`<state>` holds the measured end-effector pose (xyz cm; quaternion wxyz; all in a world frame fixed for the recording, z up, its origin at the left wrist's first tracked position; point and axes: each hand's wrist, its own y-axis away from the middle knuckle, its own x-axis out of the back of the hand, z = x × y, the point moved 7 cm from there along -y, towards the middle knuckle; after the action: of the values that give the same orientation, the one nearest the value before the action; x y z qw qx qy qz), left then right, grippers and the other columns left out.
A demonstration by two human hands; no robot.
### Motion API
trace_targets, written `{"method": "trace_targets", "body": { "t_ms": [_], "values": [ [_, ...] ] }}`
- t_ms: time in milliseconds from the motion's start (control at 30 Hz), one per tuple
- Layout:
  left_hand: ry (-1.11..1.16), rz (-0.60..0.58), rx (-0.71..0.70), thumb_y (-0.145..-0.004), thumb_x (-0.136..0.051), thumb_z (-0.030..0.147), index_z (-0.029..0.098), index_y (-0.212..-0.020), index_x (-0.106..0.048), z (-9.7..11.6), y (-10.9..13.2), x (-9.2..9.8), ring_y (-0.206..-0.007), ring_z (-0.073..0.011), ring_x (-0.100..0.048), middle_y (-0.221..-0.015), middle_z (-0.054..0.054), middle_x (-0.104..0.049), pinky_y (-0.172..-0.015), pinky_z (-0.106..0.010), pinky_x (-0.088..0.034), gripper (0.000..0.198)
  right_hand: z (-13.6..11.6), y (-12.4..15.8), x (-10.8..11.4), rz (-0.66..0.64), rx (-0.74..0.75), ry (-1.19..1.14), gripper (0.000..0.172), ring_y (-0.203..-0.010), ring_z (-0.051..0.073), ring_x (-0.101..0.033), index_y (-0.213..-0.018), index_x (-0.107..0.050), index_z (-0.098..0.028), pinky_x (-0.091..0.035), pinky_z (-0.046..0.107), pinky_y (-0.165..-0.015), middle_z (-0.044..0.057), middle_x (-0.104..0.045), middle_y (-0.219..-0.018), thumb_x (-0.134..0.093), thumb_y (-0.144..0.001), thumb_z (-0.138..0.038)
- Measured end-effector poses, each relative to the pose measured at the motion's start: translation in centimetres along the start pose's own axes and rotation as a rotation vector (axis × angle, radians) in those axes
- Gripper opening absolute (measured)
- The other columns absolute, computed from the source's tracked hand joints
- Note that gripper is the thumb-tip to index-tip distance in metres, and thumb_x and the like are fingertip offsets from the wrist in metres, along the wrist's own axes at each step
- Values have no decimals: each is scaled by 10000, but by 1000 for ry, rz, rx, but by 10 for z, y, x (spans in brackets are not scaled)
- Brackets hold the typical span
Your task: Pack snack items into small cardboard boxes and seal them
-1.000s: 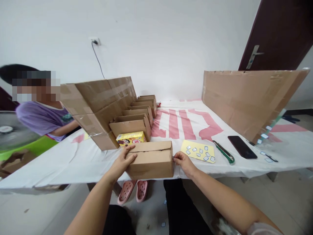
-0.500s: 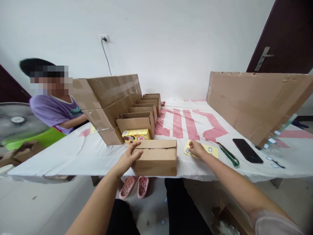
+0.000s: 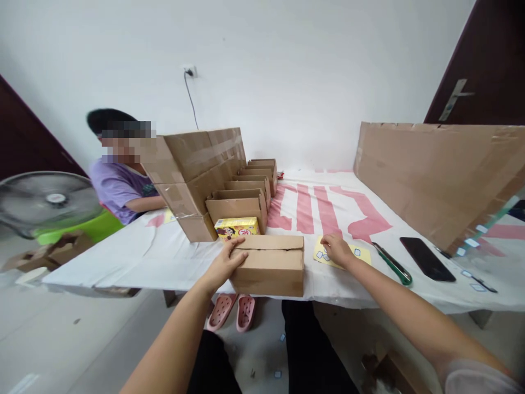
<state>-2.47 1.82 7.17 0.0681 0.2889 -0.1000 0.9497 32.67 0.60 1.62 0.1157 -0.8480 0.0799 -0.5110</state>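
A closed brown carton [image 3: 270, 265] lies at the table's front edge. My left hand [image 3: 229, 262] rests on its left end, with the thumb on top and the fingers spread along the far side. To the right of the carton, my right hand [image 3: 337, 250] is over a yellow sheet [image 3: 363, 253] that bears small white stickers with blue edges. Its fingers are bent together at the sheet; whether a sticker is between them is too small to tell. Behind the carton stands a yellow printed box [image 3: 238, 225].
Open cartons [image 3: 235, 208] stand in a row behind, beside stacked boxes [image 3: 192, 164]. A green cutter [image 3: 392, 264] and a black phone [image 3: 427, 259] lie at right, before a large cardboard panel [image 3: 435, 175]. A person [image 3: 123, 186] sits at left near a fan [image 3: 55, 198].
The view has turned slightly left, so everything sits further right in the picture. My right hand has shifted a little on the yellow sheet; my left hand stays on the carton.
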Motion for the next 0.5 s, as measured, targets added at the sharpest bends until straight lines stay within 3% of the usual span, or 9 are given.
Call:
{"method": "trace_targets", "body": {
  "t_ms": [133, 267, 367, 500],
  "values": [
    [-5, -5, -12, -740, -569, 479, 194, -1237, -541, 5, 2, 0, -1282, -288, -489, -1337, -95, -576, -1117, -440, -334, 574, -37, 18, 17, 105, 89, -107, 219, -1036, 223, -568, -1060, -578, -198, -458, 363, -894, 89, -636, -1062, -443, -930, -311],
    [-1, -9, -9, -741, -561, 465, 174, -1251, -528, 7, 3, 0, -1278, -282, -491, -1344, -102, -564, -1120, -426, -330, 588, -103, 45, 45, 283, 383, -232, 419, -1264, 296, -441, -1242, -509, -213, -363, 485, -1047, 138, -532, -1301, -463, -917, -474],
    [9, -5, -7, -733, -570, 434, 165, -1250, -528, 5, 2, -1, -1264, -281, -502, -1322, -104, -577, -1111, -414, -344, 585, -143, 54, 37, 165, 555, -135, 601, -1383, 361, -284, -1342, -478, -233, -240, 572, -1110, 127, -421, -1459, -568, -841, -552],
    [94, -6, -9, -716, -618, 421, 176, -1248, -540, 2, 3, -1, -1255, -289, -505, -1320, -109, -575, -1099, -403, -356, 591, -154, 51, 11, -27, 650, 5, 491, -1371, 339, -343, -1332, -528, -268, -222, 580, -1120, 91, -518, -1411, -572, -874, -441]
  ]
}}
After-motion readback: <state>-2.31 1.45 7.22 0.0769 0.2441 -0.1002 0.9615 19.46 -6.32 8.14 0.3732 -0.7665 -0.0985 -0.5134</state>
